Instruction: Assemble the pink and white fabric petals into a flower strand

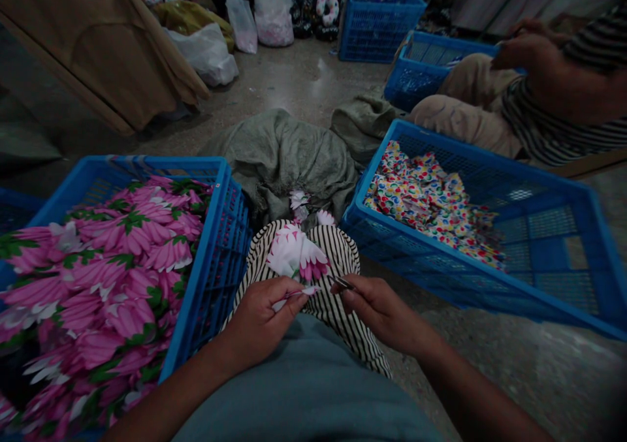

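Note:
My left hand (269,315) is closed, pinching a small white and pink fabric petal piece (309,290) between thumb and fingers. In my right hand (379,311) is a pair of small dark metal thread snips (341,284), its tips pointing left toward that piece, a short gap away. More white and pink fabric flower pieces (287,249) lie on my striped lap (337,252), just beyond the hands. At the left, a blue crate (223,194) is heaped with pink fabric flowers (130,266) with green tops.
A blue crate (519,259) at the right holds colourful dotted fabric pieces (421,187). Grey-green sacking (289,155) lies beyond my knees. A person in a striped top (588,83) sits at the right. Further blue crates (382,24) and white bags (206,50) stand behind.

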